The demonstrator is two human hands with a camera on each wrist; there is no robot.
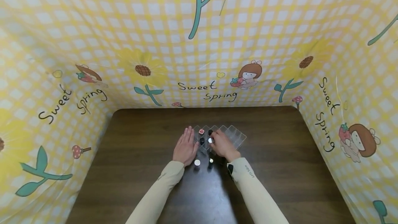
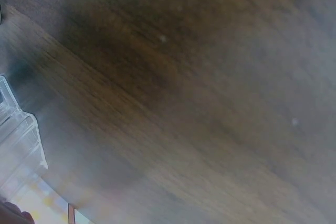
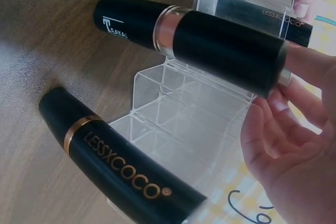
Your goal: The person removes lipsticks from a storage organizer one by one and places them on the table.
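Observation:
My left hand [image 1: 185, 147] lies with straight fingers along the left side of a clear stepped lipstick organizer [image 1: 238, 137]. Over the organizer, my right hand [image 1: 223, 144] pinches a lipstick with a pale top [image 1: 210, 140]; in the right wrist view, most of that lipstick is hidden behind a nearer tube. Around it in the compartments stand a black lipstick [image 1: 202, 141], a pink-topped one [image 1: 201, 132] and another dark one [image 1: 210, 132]. The right wrist view shows a black TEAYAS lipstick [image 3: 226, 51] and a black LESSXCOCO lipstick [image 3: 118, 156] close to the camera.
Two lipsticks stand on the brown wooden table [image 1: 140, 189] in front of the organizer: one white-topped [image 1: 197, 165], one dark [image 1: 210, 164]. The organizer's right compartments hold nothing visible. A yellow checked cloth [image 1: 199, 54] hangs behind and on both sides.

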